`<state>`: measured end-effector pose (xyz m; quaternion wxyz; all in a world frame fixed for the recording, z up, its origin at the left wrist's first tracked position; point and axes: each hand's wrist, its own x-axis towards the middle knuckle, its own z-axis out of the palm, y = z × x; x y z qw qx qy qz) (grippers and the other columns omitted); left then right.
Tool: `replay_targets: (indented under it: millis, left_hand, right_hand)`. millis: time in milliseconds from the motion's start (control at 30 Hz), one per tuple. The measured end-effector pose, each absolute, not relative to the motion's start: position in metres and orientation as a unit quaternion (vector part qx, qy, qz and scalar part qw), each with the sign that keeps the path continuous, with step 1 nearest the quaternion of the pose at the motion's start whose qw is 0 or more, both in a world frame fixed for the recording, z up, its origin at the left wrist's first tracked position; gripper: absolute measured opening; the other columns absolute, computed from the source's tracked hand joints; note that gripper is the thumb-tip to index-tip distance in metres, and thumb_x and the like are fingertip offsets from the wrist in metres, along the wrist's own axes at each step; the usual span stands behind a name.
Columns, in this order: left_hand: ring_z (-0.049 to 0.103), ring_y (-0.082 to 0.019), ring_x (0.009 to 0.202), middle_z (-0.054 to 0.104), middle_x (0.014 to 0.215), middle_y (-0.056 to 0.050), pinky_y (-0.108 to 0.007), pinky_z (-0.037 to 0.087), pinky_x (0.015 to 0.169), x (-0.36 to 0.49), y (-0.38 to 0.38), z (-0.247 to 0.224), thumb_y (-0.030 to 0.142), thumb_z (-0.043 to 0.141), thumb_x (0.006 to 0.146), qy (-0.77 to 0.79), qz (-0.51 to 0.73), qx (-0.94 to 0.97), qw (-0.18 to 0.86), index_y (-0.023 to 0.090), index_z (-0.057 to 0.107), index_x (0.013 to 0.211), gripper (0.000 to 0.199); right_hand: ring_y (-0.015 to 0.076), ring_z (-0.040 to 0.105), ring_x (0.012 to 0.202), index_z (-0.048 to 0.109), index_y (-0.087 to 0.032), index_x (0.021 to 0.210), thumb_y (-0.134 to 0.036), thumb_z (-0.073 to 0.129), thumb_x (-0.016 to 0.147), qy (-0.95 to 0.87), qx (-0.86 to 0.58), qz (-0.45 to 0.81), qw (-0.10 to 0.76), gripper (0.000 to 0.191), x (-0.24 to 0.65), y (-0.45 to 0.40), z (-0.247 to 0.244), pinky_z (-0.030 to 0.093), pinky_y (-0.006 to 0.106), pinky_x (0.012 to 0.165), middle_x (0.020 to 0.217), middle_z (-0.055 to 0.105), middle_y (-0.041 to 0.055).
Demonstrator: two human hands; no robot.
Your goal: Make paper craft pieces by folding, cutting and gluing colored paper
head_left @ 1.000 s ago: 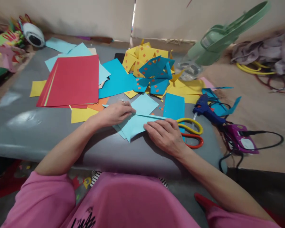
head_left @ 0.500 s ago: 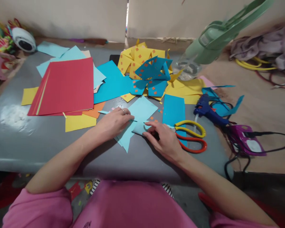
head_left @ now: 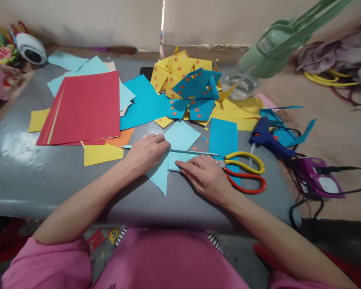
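A light blue paper [head_left: 180, 134] lies folded in front of me, with pointed corners toward the back and front. A thin raised paper edge runs across it from left to right, passing under my left hand [head_left: 147, 152]. That hand is closed down over the paper, thumb and fingers pressed together on it. Fingers stretched out flat, my right hand [head_left: 206, 176] rests on a folded flap [head_left: 173, 163] at the paper's right side. Close beyond it lie scissors [head_left: 246, 172] with one yellow and one red handle; their blades are mostly hidden.
Red sheets [head_left: 84, 108] are stacked at left. Spotted yellow and blue folded paper figures [head_left: 195, 86] stand at the back. A blue glue gun [head_left: 267, 138] and purple box [head_left: 319, 176] with cables lie right, below a green-handled clear container [head_left: 246, 80].
My right hand's fingers have gone from bent in a pinch to stretched flat over the flap. The thin raised edge now shows farther to the right. My left hand stays nearly in place.
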<state>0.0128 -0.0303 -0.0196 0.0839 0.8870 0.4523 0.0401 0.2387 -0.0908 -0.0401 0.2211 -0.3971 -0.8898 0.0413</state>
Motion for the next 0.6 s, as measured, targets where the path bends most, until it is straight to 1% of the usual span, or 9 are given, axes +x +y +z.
replay_targets:
  millis: [100, 267, 433, 600]
  left_hand:
    - [0.062, -0.026, 0.106, 0.070, 0.114, -0.010, -0.033, 0.049, 0.074, 0.0129, -0.0306, -0.0156, 0.020, 0.043, 0.103, 0.449, 0.027, 0.888, 0.095, 0.021, 0.073, 0.111, 0.031]
    - [0.062, -0.027, 0.106, 0.070, 0.117, -0.011, -0.034, 0.051, 0.078, 0.0099, -0.0293, -0.0118, 0.020, 0.044, 0.102, 0.423, 0.019, 0.899, 0.111, 0.021, 0.075, 0.112, 0.033]
    - [0.064, -0.025, 0.105, 0.070, 0.118, -0.010, -0.035, 0.053, 0.083, 0.0048, -0.0277, -0.0127, 0.018, 0.041, 0.100, 0.411, 0.031, 0.902, 0.126, 0.024, 0.075, 0.117, 0.039]
    - [0.064, -0.027, 0.107, 0.070, 0.118, -0.011, -0.036, 0.052, 0.083, 0.0067, -0.0287, -0.0088, 0.014, 0.044, 0.099, 0.418, 0.005, 0.900, 0.123, 0.024, 0.074, 0.120, 0.039]
  right_hand:
    - [0.0193, 0.057, 0.078, 0.072, -0.016, 0.119, -0.023, 0.053, 0.102, -0.889, -0.402, 0.028, 0.217, 0.026, 0.2380, -0.0909, -0.0407, 0.041, 0.035, 0.070, 0.086, 0.070, 0.0075]
    - [0.0201, 0.056, 0.081, 0.070, -0.020, 0.124, -0.025, 0.052, 0.102, -0.888, -0.410, 0.032, 0.204, 0.029, 0.2376, -0.0914, -0.0417, 0.040, 0.035, 0.072, 0.088, 0.069, 0.0076]
    - [0.0220, 0.055, 0.085, 0.068, -0.019, 0.128, -0.029, 0.049, 0.103, -0.898, -0.407, 0.016, 0.168, 0.033, 0.2367, -0.0923, -0.0415, 0.040, 0.037, 0.073, 0.095, 0.068, 0.0101]
    - [0.0220, 0.052, 0.083, 0.068, -0.019, 0.128, -0.029, 0.048, 0.104, -0.904, -0.396, -0.014, 0.159, 0.033, 0.2355, -0.0923, -0.0426, 0.037, 0.036, 0.071, 0.095, 0.069, 0.0094]
